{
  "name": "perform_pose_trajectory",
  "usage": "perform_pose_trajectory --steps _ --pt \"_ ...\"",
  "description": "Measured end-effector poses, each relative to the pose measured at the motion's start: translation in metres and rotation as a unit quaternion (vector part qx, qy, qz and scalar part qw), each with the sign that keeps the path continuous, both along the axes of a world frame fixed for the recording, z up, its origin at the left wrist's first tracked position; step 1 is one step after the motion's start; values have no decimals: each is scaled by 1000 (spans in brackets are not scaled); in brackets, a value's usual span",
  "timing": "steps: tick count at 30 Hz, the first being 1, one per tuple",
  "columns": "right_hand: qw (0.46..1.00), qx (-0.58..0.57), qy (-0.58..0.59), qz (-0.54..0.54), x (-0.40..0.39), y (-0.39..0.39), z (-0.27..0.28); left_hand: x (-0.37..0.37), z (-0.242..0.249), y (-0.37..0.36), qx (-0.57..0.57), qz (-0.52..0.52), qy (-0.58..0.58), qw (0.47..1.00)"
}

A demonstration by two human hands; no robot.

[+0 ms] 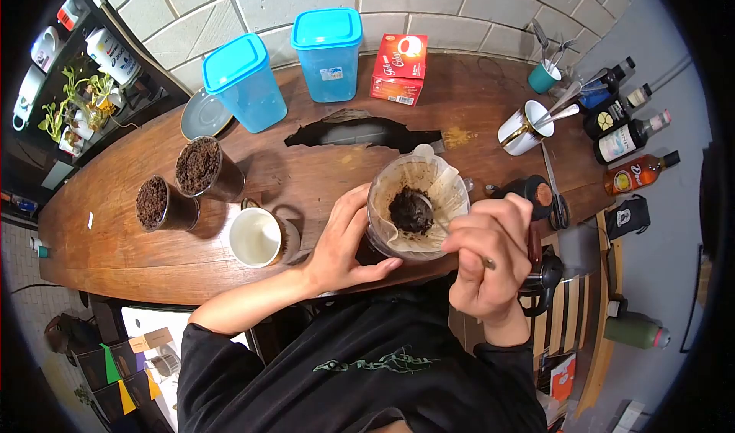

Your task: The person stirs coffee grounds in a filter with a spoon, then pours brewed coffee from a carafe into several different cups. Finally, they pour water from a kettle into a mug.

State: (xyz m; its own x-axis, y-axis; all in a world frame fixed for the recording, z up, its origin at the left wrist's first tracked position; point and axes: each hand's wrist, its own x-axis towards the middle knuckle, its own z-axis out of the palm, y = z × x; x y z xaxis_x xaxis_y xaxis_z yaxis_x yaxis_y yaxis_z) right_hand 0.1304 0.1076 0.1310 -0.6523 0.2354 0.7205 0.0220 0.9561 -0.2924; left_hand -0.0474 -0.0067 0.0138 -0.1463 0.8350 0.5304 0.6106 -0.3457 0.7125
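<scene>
A clear dripper (377, 226) lined with a pale paper filter (445, 192) holds dark wet coffee grounds (410, 209). My left hand (348, 238) rests against the dripper's left side, fingers apart, with the thumb stretched out below it. At the right rim, my right hand (494, 253) is closed around a thin metal spoon (440, 225), its far end down in the grounds. What stands under the dripper is mostly hidden. Left of my left hand is a white mug (256, 238), and beyond it are two glasses full of dark grounds (198, 166).
Two blue-lidded containers (328, 65) and a red box (400, 69) stand along the wall. An irregular hole (360, 132) lies behind the dripper. At right are a mug with spoons (525, 130), scissors (560, 207) and bottles (639, 174).
</scene>
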Motion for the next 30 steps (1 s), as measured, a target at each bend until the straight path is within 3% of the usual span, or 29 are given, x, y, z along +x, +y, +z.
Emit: perform_pose_trajectory --steps 5,7,13,16,20,24,30 --pt "999 -26 40 20 6 -4 4 1 0 0 3 2 -4 1000" --pt "999 -31 -9 44 3 -1 5 0 -1 0 -2 1 -5 1000" --pt "999 13 41 -24 5 -4 2 0 2 0 -4 3 0 1000" --pt "999 -6 -32 13 4 -1 4 0 1 0 -4 0 -5 1000" --pt "998 -33 41 26 7 -5 5 1 -1 0 1 2 -2 1000" --pt "1000 1 -21 23 2 -3 8 0 1 0 1 0 6 1000" --pt "998 -19 -5 68 12 -5 9 0 -1 0 -9 -4 -10 1000"
